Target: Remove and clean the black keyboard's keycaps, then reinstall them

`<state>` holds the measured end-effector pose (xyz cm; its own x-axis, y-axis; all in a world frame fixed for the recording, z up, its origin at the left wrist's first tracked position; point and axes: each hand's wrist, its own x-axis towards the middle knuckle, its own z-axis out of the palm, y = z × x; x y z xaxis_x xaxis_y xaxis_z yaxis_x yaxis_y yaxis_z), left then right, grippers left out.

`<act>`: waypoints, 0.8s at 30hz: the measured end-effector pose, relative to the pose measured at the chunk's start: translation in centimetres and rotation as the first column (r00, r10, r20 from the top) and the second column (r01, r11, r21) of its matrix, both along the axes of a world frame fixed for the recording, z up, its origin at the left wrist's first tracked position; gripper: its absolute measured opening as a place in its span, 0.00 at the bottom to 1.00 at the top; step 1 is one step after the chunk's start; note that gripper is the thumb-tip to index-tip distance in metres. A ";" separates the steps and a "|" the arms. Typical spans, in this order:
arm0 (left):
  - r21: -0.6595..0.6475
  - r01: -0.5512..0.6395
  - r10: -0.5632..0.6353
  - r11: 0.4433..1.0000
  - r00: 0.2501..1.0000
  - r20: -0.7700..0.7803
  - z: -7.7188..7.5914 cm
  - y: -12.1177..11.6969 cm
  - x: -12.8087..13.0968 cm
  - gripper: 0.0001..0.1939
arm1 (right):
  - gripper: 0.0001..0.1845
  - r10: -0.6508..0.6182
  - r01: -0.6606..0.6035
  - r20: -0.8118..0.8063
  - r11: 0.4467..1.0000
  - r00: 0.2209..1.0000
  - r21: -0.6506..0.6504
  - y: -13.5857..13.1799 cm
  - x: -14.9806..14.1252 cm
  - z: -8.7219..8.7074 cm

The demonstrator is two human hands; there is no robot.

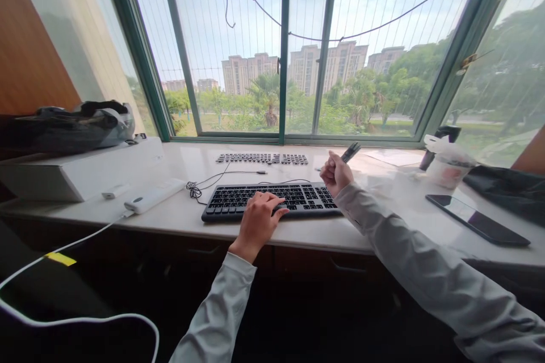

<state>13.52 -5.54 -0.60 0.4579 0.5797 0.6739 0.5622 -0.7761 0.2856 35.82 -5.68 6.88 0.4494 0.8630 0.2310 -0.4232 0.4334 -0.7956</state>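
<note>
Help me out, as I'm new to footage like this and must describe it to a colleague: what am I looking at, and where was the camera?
There is no machine here, just a person's two bare hands. The single picture comes from a camera worn on that person's head, looking forward and down, so the arms reach in from below.

The left hand is on a black keyboard. The right hand is raised near it, gripping a slim dark tool; I can't tell exactly what kind.

On the pale counter, behind the keyboard, lie rows of small dark pieces, probably keycaps. A phone lies to the right, and a white box stands to the left. Beyond is a window.
</note>
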 end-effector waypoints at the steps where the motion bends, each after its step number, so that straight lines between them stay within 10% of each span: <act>1: -0.020 0.011 -0.011 1.000 1.000 -0.001 -0.1 0.1 0.2 0.13 | 0.24 0.037 -0.038 -0.038 0.999 0.999 -0.033 0.3 -1.1 -0.6; 13: -0.113 0.039 -0.032 0.993 0.997 0.063 -0.4 0.3 0.1 0.07 | 0.25 0.277 -0.293 -0.145 0.950 0.950 -0.106 1.8 -6.9 -4.7; 24: -0.127 0.007 -0.002 0.992 0.999 0.043 -0.4 0.0 0.2 0.06 | 0.27 0.317 -0.332 -0.130 0.937 0.939 -0.110 1.2 -6.9 -4.3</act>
